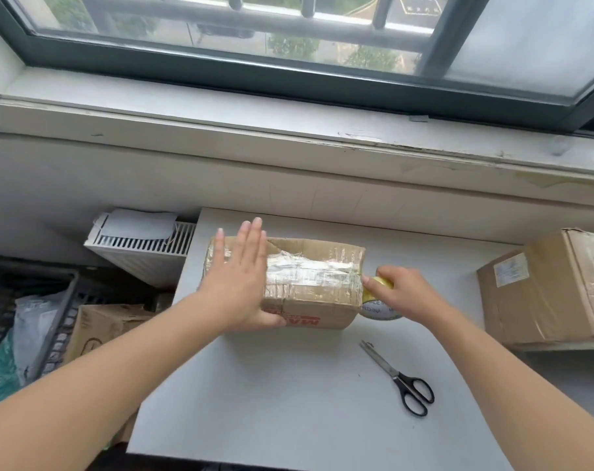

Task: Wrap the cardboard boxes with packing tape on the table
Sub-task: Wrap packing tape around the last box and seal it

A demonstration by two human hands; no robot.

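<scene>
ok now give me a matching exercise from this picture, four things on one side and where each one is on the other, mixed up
1 black-handled steel scissors
2 yellowish roll of packing tape
3 taped brown cardboard box
4 larger brown cardboard box with a white label

a under the flat left hand
b held by the right hand
c lying untouched on the grey table
d far right, apart from both hands

Pairs: 1-c, 2-b, 3-a, 4-d

Tape roll (373,311) half hidden by R hand (404,294); 2nd box (543,294) cropped.
</scene>
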